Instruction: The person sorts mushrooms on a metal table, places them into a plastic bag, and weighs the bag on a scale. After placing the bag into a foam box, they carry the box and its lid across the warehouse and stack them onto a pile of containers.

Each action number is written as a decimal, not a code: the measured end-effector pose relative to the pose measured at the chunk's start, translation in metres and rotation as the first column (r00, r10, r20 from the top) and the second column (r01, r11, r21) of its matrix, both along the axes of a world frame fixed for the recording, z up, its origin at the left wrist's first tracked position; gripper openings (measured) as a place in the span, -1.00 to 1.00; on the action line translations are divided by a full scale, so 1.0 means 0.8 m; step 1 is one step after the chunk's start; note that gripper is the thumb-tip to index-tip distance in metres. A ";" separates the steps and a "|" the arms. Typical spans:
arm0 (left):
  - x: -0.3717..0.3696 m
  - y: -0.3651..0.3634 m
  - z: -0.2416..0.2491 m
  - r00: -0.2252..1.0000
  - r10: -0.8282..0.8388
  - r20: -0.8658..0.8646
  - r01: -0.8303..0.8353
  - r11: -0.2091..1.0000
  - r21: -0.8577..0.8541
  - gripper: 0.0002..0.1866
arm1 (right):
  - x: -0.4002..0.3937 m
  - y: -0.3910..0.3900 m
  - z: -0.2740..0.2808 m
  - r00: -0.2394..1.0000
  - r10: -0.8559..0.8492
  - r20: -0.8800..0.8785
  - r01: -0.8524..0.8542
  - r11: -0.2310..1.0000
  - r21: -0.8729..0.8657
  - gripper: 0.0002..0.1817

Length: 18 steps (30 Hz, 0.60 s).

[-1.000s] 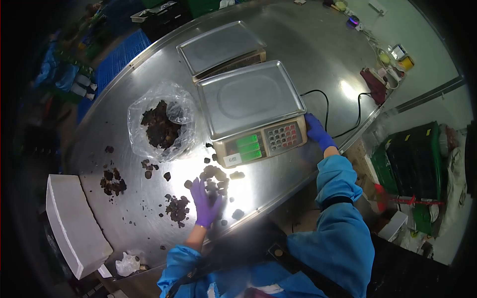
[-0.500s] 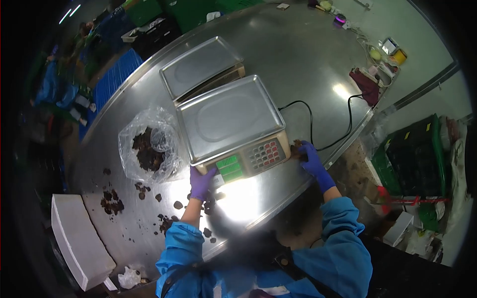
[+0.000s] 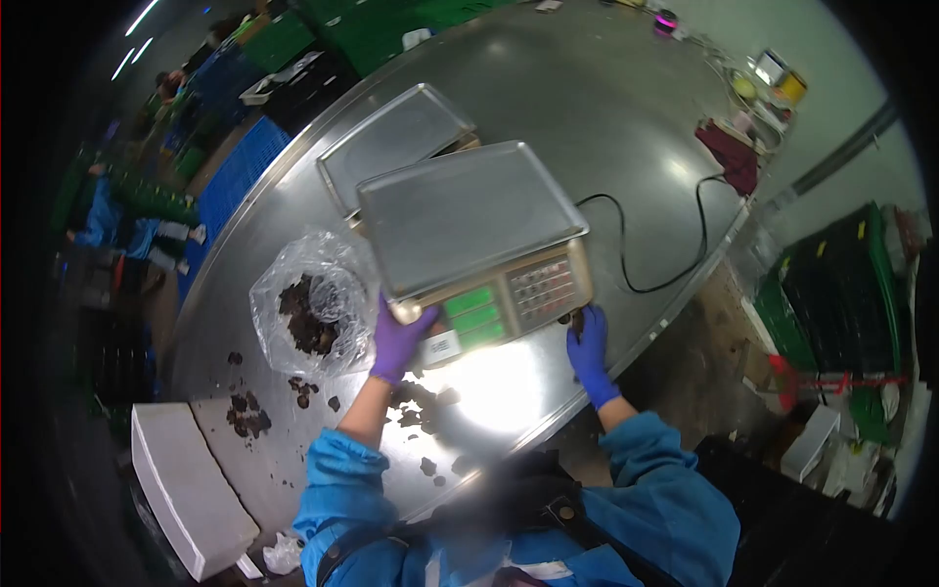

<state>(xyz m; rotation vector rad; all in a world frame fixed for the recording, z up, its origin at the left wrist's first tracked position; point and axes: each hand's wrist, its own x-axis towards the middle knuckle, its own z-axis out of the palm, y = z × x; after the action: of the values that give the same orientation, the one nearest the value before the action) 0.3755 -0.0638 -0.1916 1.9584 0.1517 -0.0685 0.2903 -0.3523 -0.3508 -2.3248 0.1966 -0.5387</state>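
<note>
A digital weighing scale (image 3: pixel 465 230) with a flat metal pan, green display and keypad sits before me on the steel table. My left hand (image 3: pixel 398 342), in a purple glove, grips its front left corner, thumb along the front and fingers partly hidden by the casing. My right hand (image 3: pixel 589 357), gloved alike, is closed at the front right corner, fingertips against the casing. Small dark brown pieces (image 3: pixel 565 319) show by those fingertips. Left of the scale stands a clear plastic bag (image 3: pixel 269 308) holding dark brown, fungus-like pieces (image 3: pixel 311 328).
Behind is a second scale (image 3: pixel 386 137). Dark scraps (image 3: pixel 248 416) lie scattered on the steel table (image 3: pixel 577 78) at left and front. A white foam box (image 3: pixel 186 489) stands lower left. A black cable (image 3: pixel 626 264) runs right. Green crates (image 3: pixel 831 293) stand beyond the right edge.
The scale has turned slightly and its front right corner has shifted away from the second scale. My right hand has moved from beside the scale, near brown pieces, to its front right corner.
</note>
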 end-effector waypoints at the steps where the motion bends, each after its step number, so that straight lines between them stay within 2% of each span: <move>1: 0.004 -0.009 0.000 1.000 0.008 -0.019 -0.007 0.999 0.041 -0.05 | -0.015 0.015 0.003 0.998 -0.050 -0.049 0.046 0.995 -0.086 -0.54; 3: 0.018 -0.025 -0.053 0.999 0.037 0.023 -0.041 0.981 0.189 0.06 | -0.042 0.062 0.028 0.971 0.036 -0.236 -0.068 0.989 -0.129 -0.42; 5: 0.013 -0.069 -0.035 0.997 0.064 -0.041 -0.057 0.986 0.154 0.12 | -0.058 0.093 0.013 0.938 0.323 -0.126 -0.336 0.937 -0.094 -0.44; 6: 0.009 -0.092 -0.028 0.995 0.087 -0.038 -0.083 0.990 0.110 0.15 | -0.057 0.108 0.026 0.893 0.428 -0.139 -0.444 0.889 -0.111 -0.57; 7: 0.006 -0.113 -0.026 0.994 0.106 -0.037 -0.104 0.992 0.066 0.19 | -0.056 0.120 0.044 0.859 0.493 -0.141 -0.480 0.869 0.118 -0.59; 9: 0.019 -0.136 -0.093 0.992 0.067 -0.111 -0.072 0.996 -0.047 0.20 | -0.045 0.120 0.080 0.865 0.478 -0.151 -0.484 0.875 -0.007 -0.62; 11: 0.010 -0.160 -0.100 0.989 0.048 -0.139 -0.072 0.983 -0.171 0.22 | -0.037 0.078 0.072 0.872 0.445 -0.206 -0.432 0.896 0.103 -0.64; 12: 0.007 -0.165 -0.119 0.988 -0.040 -0.146 -0.010 0.945 -0.328 0.23 | -0.033 0.055 0.059 0.929 0.356 -0.103 -0.366 0.925 -0.102 -0.68; 13: 0.006 -0.177 -0.151 0.993 -0.092 -0.067 0.053 0.896 -0.440 0.28 | -0.029 0.026 0.072 0.929 0.312 -0.200 -0.346 0.924 -0.163 -0.63; 14: 0.001 -0.184 -0.151 0.993 -0.105 -0.059 0.077 0.932 -0.354 0.29 | -0.024 0.006 0.088 0.921 0.257 -0.291 -0.327 0.917 -0.227 -0.59; 15: -0.004 -0.192 -0.148 0.992 -0.119 -0.051 0.102 0.959 -0.265 0.31 | -0.028 -0.001 0.070 0.919 0.257 -0.298 -0.333 0.912 -0.240 -0.59; 16: -0.006 -0.201 -0.159 0.992 -0.117 -0.052 0.098 0.955 -0.279 0.31 | -0.038 -0.007 0.031 0.938 0.201 -0.282 -0.297 0.885 -0.358 -0.51; 17: -0.007 -0.209 -0.178 0.986 -0.168 -0.008 0.152 0.913 -0.378 0.32 | -0.045 -0.009 0.010 0.955 0.147 -0.258 -0.256 0.847 -0.466 -0.42; 18: -0.012 -0.216 -0.188 0.977 -0.210 0.039 0.204 0.860 -0.468 0.33 | -0.049 0.018 0.015 0.954 0.153 -0.259 -0.264 0.839 -0.476 -0.36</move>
<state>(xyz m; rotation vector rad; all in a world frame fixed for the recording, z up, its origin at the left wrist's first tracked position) 0.3663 -0.2366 -0.3423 1.4789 -0.0667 -0.2394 0.2510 -0.3382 -0.3390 -2.8764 -0.1226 -0.2449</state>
